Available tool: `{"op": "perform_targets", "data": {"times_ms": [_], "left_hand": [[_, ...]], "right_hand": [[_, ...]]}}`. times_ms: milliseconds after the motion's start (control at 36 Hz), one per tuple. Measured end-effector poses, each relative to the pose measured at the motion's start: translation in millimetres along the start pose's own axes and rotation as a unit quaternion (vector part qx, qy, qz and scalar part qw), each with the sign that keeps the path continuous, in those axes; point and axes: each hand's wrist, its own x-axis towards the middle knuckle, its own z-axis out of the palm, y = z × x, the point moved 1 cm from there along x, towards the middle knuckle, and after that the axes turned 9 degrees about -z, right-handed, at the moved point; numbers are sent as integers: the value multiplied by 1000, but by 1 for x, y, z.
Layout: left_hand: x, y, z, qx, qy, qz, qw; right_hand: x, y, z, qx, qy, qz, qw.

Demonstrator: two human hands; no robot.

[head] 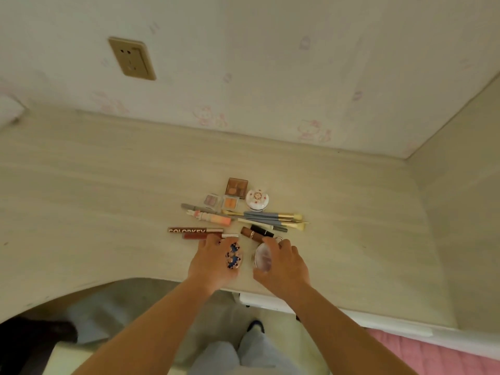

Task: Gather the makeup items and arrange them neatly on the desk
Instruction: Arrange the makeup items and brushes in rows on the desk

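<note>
On the pale wood-grain surface, head view: makeup cluster near the front edge.
- Rear: eyeshadow palette, two small pans, round floral compact.
- Middle: brushes, tubes.
- Front: lip gloss tubes, lipsticks.
- Left hand: fingers loosely curled beside a patterned blue-and-rose case; whether they grip it is unclear.
- Right hand: fingers curved around an oval mirror-like compact.

Step judged: placing the last two pieces in the front row. Next: set both flat, aligned, then let go. Labels blurred; contact under the palms hidden.
</note>
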Motion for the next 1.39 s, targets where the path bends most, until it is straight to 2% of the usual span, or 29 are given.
{"op": "perform_targets", "data": {"times_ms": [250, 417, 583, 750, 944, 1028, 1194, 1389], "left_hand": [[10, 2, 5, 27, 20, 6, 999], [14, 2, 6, 68, 43, 25, 996], [15, 15, 3, 65, 67, 92, 991], [20, 30, 3, 61, 66, 201, 975], [31, 48, -4, 98, 25, 248, 963], [40, 59, -14, 68, 10, 251, 966], [51, 83, -38, -36, -20, 243, 969], [50, 104, -63, -80, -44, 267, 959]], "right_hand": [[10, 1, 4, -30, 4, -13, 999], [14, 3, 10, -9, 12, 4, 1000], [10, 10, 16, 62, 42, 12, 997], [5, 21, 15, 131, 86, 9, 988], [4, 38, 0, 139, 58, -5, 989], [8, 49, -17, 151, 31, -3, 988], [23, 63, -61, 294, 24, 11, 956], [38, 59, -95, 433, 38, -9, 901]]}}
